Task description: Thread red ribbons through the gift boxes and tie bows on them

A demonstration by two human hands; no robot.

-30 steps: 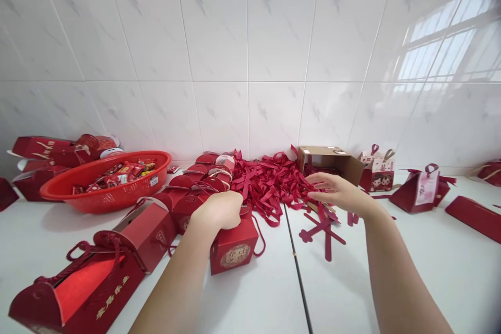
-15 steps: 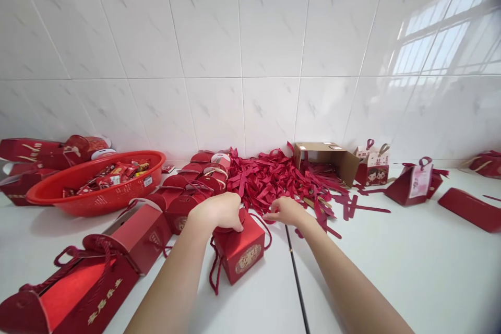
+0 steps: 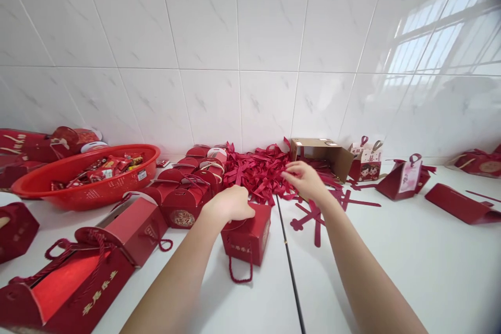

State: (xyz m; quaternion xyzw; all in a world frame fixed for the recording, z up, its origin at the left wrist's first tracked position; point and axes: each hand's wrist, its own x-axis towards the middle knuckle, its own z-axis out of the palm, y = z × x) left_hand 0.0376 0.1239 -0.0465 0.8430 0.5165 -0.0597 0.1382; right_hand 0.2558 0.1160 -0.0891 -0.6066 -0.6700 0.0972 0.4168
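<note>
My left hand (image 3: pixel 231 205) presses down on a small red gift box (image 3: pixel 256 235), its fingers closed over the top flaps. A twisted cord handle (image 3: pixel 241 279) hangs down the near side of this box, and a gold emblem shows partly on its right face. At the near right edge of a heap of dark red ribbons (image 3: pixel 254 172) is my right hand (image 3: pixel 307 182). Its fingers are bent together, with the tips against the ribbons; whether a ribbon is between them I cannot make out.
Several filled-out red boxes (image 3: pixel 183 203) stand left of centre. Behind them is a red plastic basket (image 3: pixel 90 195) of wrapped sweets. An open cardboard carton (image 3: pixel 340 159) lies behind the ribbons. Small red boxes (image 3: pixel 399 182) stand at right. A dark seam (image 3: pixel 289 261) crosses the white table.
Under my left hand the gift box has turned, swinging its emblem face to the right, and shifted slightly right. My right hand has moved up and right onto the ribbon heap.
</note>
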